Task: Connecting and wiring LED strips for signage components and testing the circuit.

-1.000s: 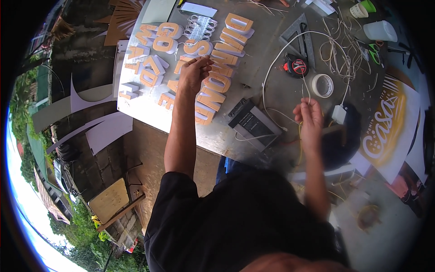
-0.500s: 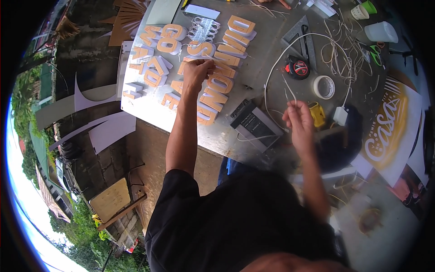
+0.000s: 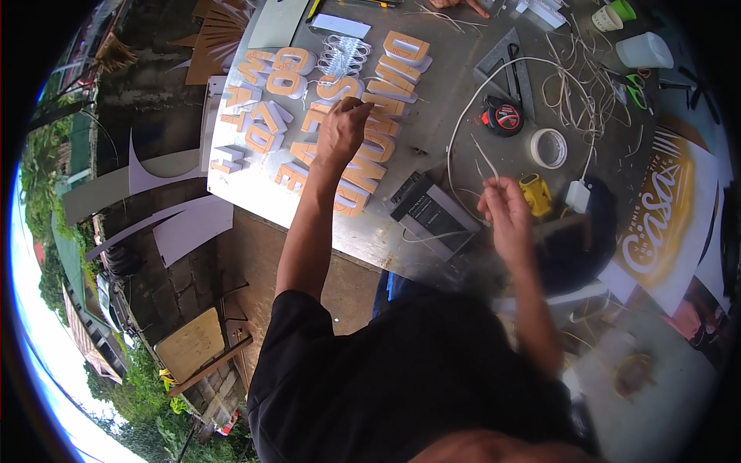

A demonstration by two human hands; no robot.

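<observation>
My left hand (image 3: 342,133) is closed over the middle rows of block letters (image 3: 356,174), which have tan faces and white sides. What its fingers hold, if anything, is too small to make out. To the right, my right hand (image 3: 506,208) pinches a thin white cable (image 3: 488,163) near its end. Two bare-looking tips of that cable stick up and leftward past the fingers. Left of this hand, a black and grey power supply box (image 3: 431,214) lies on the metal table (image 3: 340,235). A bundle of white coiled wire (image 3: 345,55) rests beyond the letters.
Around the right side lie a red and black tape measure (image 3: 502,116), a tape roll (image 3: 549,148), a set square (image 3: 503,65), a yellow tool (image 3: 536,194), a white plug adapter (image 3: 577,196), tangled wire (image 3: 579,100) and green scissors (image 3: 637,91). Another person's hand (image 3: 461,6) shows at the far edge.
My right hand has shifted slightly down, and the cable tips have swung left. My left hand has turned a little over the letters. The other person's hand has moved left.
</observation>
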